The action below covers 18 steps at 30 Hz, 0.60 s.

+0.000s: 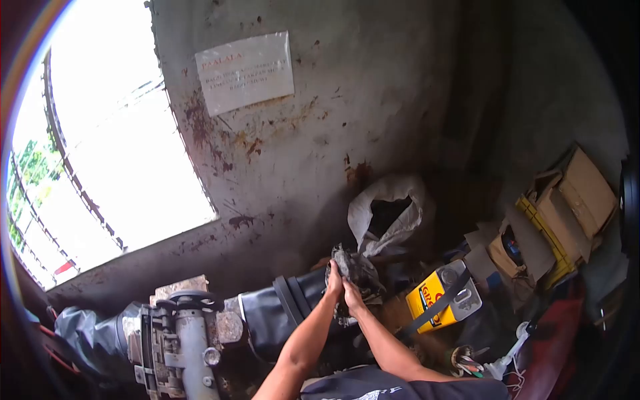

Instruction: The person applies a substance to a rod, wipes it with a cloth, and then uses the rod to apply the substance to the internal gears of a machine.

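My left hand (334,279) and my right hand (351,296) are close together in front of me, arms stretched forward. Both are closed on a crumpled, dark grey, cloth-like bundle (360,270), which spreads out beyond and to the right of the fingers. Its exact kind cannot be made out, and most of the fingertips are hidden by it. Just left of my hands lies a large black cylinder-like cover (263,313) with black bands around it. Behind the bundle stands a white sack (360,217) with its mouth open and a dark inside.
At the left is a grey metal machine (193,353). A yellow and white can (437,300) stands right of my hands, with a cup of tools (463,360) nearer me. Cardboard boxes (567,207) lean at the right. A paper sign (245,73) hangs on the stained wall beside a barred window.
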Each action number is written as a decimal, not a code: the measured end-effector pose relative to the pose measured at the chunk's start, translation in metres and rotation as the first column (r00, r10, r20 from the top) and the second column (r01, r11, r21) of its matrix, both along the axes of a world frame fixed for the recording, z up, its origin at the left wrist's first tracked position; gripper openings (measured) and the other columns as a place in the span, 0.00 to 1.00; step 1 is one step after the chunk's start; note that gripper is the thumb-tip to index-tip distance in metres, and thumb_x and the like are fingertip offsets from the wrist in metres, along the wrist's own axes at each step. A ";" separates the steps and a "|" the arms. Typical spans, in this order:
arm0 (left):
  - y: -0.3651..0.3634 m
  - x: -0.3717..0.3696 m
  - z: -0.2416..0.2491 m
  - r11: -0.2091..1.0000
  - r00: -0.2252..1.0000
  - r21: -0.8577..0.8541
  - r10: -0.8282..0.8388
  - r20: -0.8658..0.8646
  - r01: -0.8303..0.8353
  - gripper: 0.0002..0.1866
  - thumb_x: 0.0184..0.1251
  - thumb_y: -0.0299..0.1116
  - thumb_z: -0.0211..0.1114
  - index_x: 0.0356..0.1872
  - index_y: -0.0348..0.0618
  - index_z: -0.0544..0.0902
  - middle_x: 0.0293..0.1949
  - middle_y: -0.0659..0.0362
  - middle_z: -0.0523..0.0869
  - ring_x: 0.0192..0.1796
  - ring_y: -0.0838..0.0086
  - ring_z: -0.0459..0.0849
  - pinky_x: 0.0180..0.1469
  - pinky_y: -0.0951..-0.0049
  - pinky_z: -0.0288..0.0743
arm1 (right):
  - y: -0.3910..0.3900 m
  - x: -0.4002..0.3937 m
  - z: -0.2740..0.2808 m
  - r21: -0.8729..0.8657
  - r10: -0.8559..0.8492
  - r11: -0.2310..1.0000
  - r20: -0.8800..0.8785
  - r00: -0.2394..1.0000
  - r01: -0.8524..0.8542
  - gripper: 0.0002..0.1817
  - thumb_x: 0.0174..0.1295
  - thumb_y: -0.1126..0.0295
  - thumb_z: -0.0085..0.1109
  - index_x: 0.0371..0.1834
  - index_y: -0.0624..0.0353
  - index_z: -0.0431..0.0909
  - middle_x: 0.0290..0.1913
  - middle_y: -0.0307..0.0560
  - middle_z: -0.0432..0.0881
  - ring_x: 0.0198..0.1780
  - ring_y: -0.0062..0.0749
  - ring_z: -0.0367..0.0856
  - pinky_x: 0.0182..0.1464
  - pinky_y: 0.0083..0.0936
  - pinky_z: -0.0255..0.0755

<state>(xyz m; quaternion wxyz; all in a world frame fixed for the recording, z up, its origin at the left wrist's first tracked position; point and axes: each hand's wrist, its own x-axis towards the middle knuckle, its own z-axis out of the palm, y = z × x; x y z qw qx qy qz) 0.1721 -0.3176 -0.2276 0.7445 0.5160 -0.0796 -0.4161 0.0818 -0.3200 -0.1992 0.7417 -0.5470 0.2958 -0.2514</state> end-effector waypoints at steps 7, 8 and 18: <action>0.025 -0.061 0.045 0.965 0.974 -0.196 -0.197 -0.112 0.173 0.36 0.71 0.61 0.39 0.65 0.39 0.68 0.65 0.57 0.70 0.67 0.67 0.66 0.68 0.70 0.54 | -0.067 0.034 -0.068 -0.475 -0.434 0.807 -0.073 0.898 0.351 0.24 0.65 0.56 0.46 0.39 0.72 0.77 0.41 0.68 0.80 0.43 0.58 0.79 0.46 0.45 0.69; 0.032 -0.067 0.048 0.972 0.969 -0.169 -0.191 -0.157 0.164 0.33 0.72 0.56 0.41 0.65 0.39 0.68 0.63 0.58 0.72 0.65 0.68 0.67 0.69 0.70 0.54 | -0.064 0.025 -0.047 -0.682 -0.457 0.700 -0.202 0.866 0.210 0.26 0.63 0.54 0.48 0.33 0.73 0.78 0.36 0.70 0.80 0.39 0.63 0.79 0.43 0.47 0.70; 0.086 -0.061 0.042 0.936 0.952 0.270 0.155 0.265 -0.227 0.20 0.60 0.46 0.68 0.37 0.35 0.83 0.31 0.62 0.83 0.34 0.81 0.76 0.38 0.80 0.68 | -0.066 0.036 -0.011 -0.364 -0.471 0.860 -0.300 0.829 0.356 0.38 0.67 0.42 0.37 0.41 0.74 0.79 0.42 0.72 0.80 0.46 0.62 0.79 0.50 0.42 0.71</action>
